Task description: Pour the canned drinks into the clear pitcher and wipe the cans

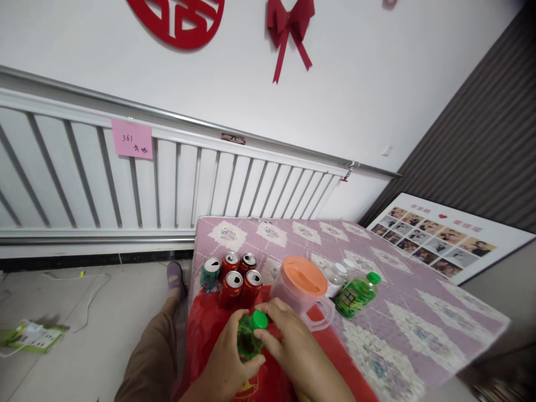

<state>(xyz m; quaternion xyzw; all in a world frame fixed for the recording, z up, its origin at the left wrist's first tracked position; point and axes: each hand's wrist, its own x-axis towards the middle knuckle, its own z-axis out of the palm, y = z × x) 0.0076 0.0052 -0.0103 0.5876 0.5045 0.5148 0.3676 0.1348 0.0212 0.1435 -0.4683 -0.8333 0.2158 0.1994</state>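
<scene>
A green bottle point(248, 339) with a green cap point(259, 319) stands over the red cloth point(205, 324), near the table's front edge. My left hand point(230, 354) is wrapped round the bottle's body from the left. On the right side, the thumb and fingers of my right hand point(282, 332) are beside the cap; whether they touch it is hard to tell. Just behind are several opened cans point(232, 286), mostly red, with one green can point(210, 273) at the left. A clear pitcher point(288, 287) with an orange lid point(305, 274) is right of the cans.
Another green bottle point(355, 296) and clear bottles with white caps point(336, 278) are right of the pitcher. The flowered tablecloth point(402, 312) extends right. Behind the table is a white radiator point(247, 184); a photo board point(444, 234) leans at the right. A power strip point(37, 338) lies on the floor.
</scene>
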